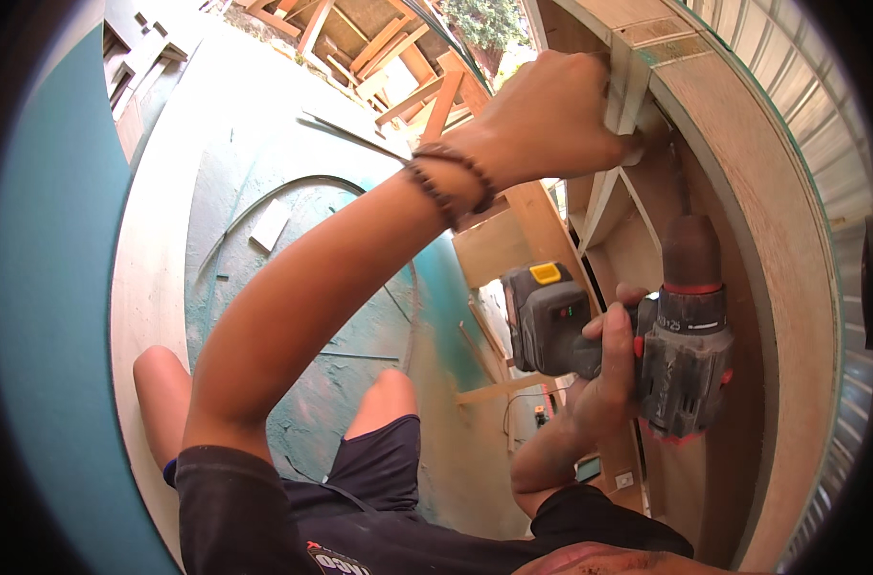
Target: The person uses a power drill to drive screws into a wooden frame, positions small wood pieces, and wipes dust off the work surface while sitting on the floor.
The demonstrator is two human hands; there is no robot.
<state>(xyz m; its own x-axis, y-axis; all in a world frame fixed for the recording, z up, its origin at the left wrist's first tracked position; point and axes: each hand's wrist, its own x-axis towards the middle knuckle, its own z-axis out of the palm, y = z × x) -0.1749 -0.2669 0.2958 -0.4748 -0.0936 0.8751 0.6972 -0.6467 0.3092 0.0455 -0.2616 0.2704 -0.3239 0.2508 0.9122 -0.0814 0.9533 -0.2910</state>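
Note:
My left hand [561, 115], with dark bracelets at the wrist, reaches across to the upper right. Its fingers are closed round a pale wooden strip [631, 91] at the inner side of a curved wooden frame [791, 201]; the fingertips are partly hidden. My right hand [611, 364] grips the handle of a black and red cordless drill [686, 355]. The drill's chuck points up toward the left hand, and its thin bit [684, 187] is blurred beside the brown inner panel. Where the bit's tip ends, I cannot make out. The battery [547, 321] has a yellow latch.
Beneath me lies a dusty teal-stained surface [341, 297] with a small pale block [270, 226] and thin strips. A blue curved panel [63, 316] rises at the left. Timber offcuts [389, 57] pile up at the back. Corrugated sheeting [791, 77] stands at the right.

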